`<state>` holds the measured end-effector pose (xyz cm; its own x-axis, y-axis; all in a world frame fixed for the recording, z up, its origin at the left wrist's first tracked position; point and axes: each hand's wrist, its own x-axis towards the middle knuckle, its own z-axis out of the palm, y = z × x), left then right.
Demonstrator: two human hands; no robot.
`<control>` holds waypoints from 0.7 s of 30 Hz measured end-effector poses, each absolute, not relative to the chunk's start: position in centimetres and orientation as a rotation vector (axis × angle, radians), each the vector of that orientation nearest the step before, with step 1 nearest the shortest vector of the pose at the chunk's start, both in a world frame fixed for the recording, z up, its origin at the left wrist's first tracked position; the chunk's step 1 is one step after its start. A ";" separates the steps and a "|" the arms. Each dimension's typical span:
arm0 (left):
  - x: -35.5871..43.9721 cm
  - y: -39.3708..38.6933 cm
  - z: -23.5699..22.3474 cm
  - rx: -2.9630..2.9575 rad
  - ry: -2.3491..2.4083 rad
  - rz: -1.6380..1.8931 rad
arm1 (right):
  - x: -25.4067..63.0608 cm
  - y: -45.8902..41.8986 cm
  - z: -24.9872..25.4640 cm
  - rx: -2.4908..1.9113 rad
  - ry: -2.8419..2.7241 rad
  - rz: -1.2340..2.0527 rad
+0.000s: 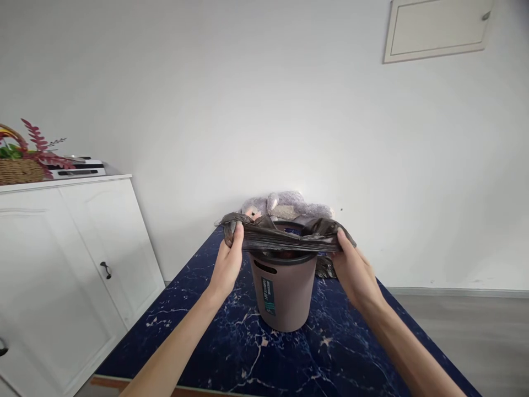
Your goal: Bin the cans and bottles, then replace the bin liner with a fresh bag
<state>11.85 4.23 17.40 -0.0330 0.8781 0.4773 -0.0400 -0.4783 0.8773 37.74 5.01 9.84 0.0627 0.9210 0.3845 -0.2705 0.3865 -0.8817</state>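
Note:
A black plastic garbage bag [285, 241] is stretched between my two hands, level with the rim of a trash can. My left hand [227, 262] grips its left edge, thumb on top. On the other side, my right hand [356, 270] pinches the bag's right edge. The taupe trash can [285, 298] stands upright on the table, with a dark rim, a slot handle and a green label facing me. Part of its rim and opening is hidden behind the bag. More black plastic [325, 268] lies behind the can, on its right.
The table [182, 336] has a dark blue marbled top. A grey plush toy [289, 205] lies at its far end against the white wall. To the left stands a white cabinet [82, 259] bearing a wicker basket [20, 171] with plants.

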 end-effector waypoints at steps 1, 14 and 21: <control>12.1 4.3 17.7 1.489 0.845 1.593 | 37.5 4.8 11.2 -0.679 -1.090 1.013; 14.6 3.4 21.8 1.211 0.431 1.591 | 36.2 4.5 19.0 -0.244 -1.061 1.313; 14.9 2.5 21.1 1.717 0.775 1.496 | 35.2 2.4 19.7 -0.313 -1.237 1.177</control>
